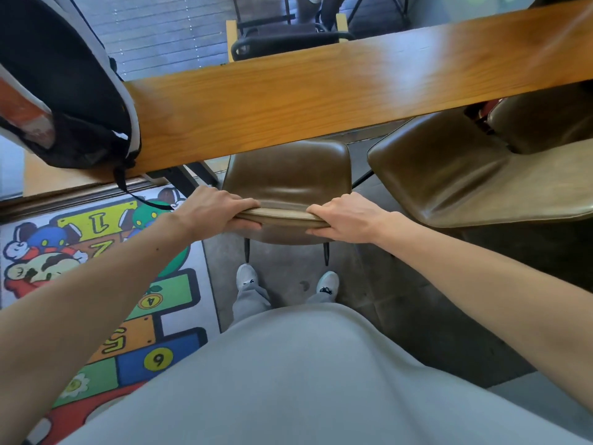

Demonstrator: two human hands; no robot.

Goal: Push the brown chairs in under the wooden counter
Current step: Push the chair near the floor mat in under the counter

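Observation:
A brown leather chair [288, 171] stands right in front of me, its seat partly under the wooden counter [321, 88]. My left hand [215, 208] grips the left end of the chair's backrest top edge. My right hand [346, 218] grips the right end of the same edge. A second brown chair [449, 168] stands to the right, turned at an angle, with most of its seat out from under the counter. A third brown chair [545, 120] shows at the far right, partly hidden by the counter.
A black and grey backpack [64, 91] lies on the counter's left end, a strap hanging down. A colourful hopscotch rug [106, 284] covers the floor at left. My feet in white shoes [247, 277] stand behind the chair. A black chair [282, 40] stands beyond the counter.

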